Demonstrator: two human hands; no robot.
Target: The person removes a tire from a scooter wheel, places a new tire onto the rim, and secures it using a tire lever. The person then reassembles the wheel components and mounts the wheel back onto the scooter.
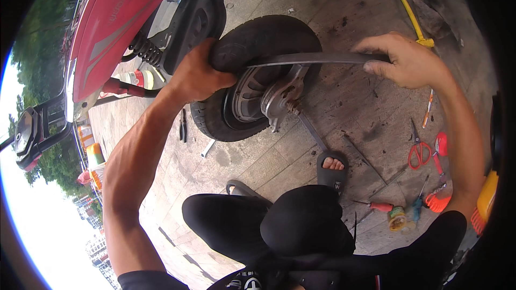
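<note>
A black scooter tyre (274,32) sits on a metal wheel with a hub (277,102) in front of me, still joined to the scooter's black swing arm (199,21). My left hand (196,75) is closed on the tyre's left side, thumb over the sidewall. My right hand (403,62) grips the right end of a long flat tyre lever (317,59). The lever lies across the wheel, and its far end meets the tyre near my left hand; whether it is tucked under the bead I cannot tell. A second flat bar (313,131) runs from the hub to my right foot.
The red scooter body (123,16) fills the upper left. Around me on the paving lie pliers (183,126), a wrench (207,148), red-handled scissors (419,153), a screwdriver (380,206), a small jar (397,219) and a yellow-handled hammer (414,19). My sandalled right foot (333,166) stands near the wheel.
</note>
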